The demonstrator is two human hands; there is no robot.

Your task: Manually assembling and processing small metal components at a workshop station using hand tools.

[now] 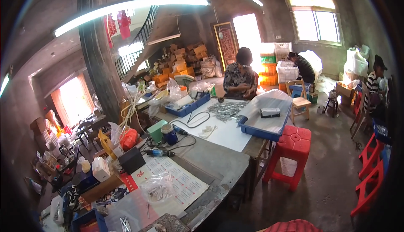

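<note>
Neither my left hand nor my right hand shows in the head view. Closest to me is a workbench (227, 161) with a printed calendar sheet (189, 184) lying on it. A clear plastic bag (158, 186) of small thin parts rests on that sheet. Beyond it lies a blue electric screwdriver (159, 152) with a dark cable. A dark blue jar (169, 136) and a green box (157, 131) stand behind the tool. On a white sheet farther off, many small metal parts (227, 110) are heaped, with a pale glove-like piece (207, 132) nearer me.
A blue tray (263, 133) lined with plastic juts over the bench's right end, beside a red stool (290, 156). One person (240, 78) is across the bench; two others sit farther right. Cartons (181, 63) pile up behind. Red striped fabric (290, 226) shows at the lower edge.
</note>
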